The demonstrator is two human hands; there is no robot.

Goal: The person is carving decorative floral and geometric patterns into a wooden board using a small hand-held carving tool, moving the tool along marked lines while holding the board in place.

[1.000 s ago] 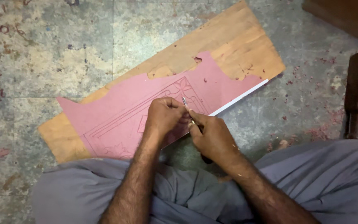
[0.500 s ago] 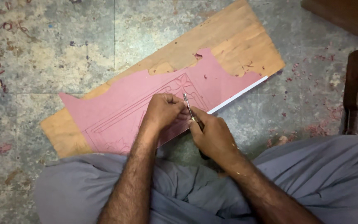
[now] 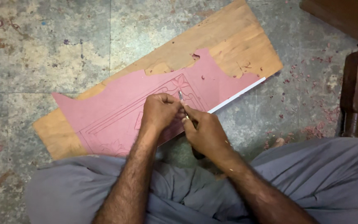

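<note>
Pink sheet looks thin and tearable on its stiff board; right hand pinches the slim knife low, left hand closed beside the blade.

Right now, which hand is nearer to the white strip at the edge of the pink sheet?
The right hand: it sits just beside the near end of the white strip. The left hand rests farther away, over the pink sheet.

Slim metal carving tool, tip on pink-coated plank
</note>
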